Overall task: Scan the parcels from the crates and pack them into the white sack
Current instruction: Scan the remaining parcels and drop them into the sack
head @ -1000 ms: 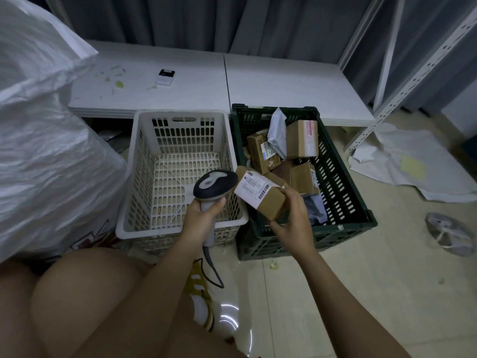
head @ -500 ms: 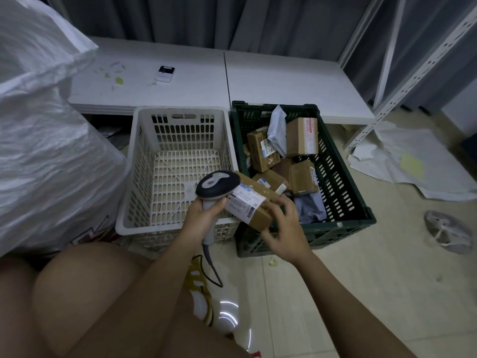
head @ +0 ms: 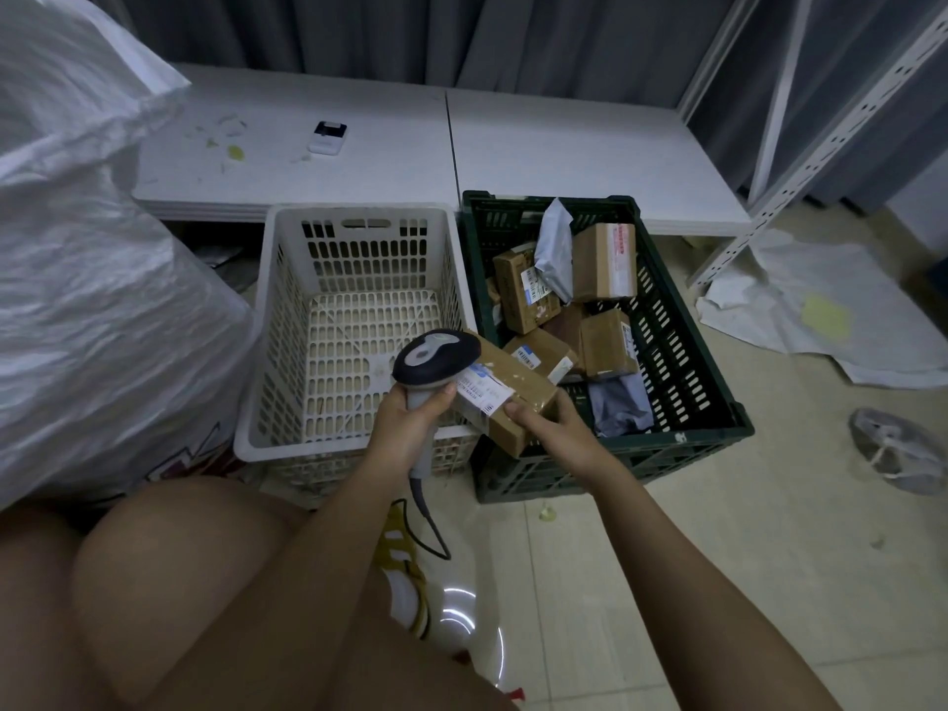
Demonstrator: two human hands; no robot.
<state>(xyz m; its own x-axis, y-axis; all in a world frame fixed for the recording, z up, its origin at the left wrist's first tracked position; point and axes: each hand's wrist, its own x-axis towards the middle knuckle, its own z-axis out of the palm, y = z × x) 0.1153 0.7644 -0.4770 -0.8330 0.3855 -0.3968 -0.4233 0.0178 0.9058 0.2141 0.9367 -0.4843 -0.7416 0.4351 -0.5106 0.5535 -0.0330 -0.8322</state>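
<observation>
A handheld barcode scanner point(head: 436, 357) is gripped by the left hand point(head: 410, 423), the fingers curled round its pale handle, while its dark head is held just over the white shipping label point(head: 482, 390) of a brown cardboard parcel point(head: 513, 397). The parcel is held by the right hand point(head: 551, 428), thumb on its top face and fingers wrapped under its near end, above the adjoining front corners of two crates. The scanner's cable point(head: 428, 515) is seen hanging down from the handle toward the tiled floor point(head: 718, 556).

The white crate point(head: 354, 279) on the left is shown with only its slotted bottom in view. In the dark green crate point(head: 687, 361) beside it, several more parcels are piled: brown boxes point(head: 603, 269) with labels, a grey plastic mailer point(head: 554, 248) standing among them, and a bluish bag point(head: 618, 405) near the front wall. The large white sack point(head: 87, 279), bulging and crinkled, is seen at the far left, just beside the white crate.

Behind the crates a low white counter point(head: 564, 161) is set against grey curtains; a small white device point(head: 328, 138) with a dark screen and scraps of paper are left lying on it. A white metal rack upright point(head: 800, 161) is seen at the right, with crumpled white sheeting point(head: 821, 310) spread on the floor by its foot. The person's bare knees and a yellow-and-white shoe point(head: 405, 577) are caught at the bottom of the view.
</observation>
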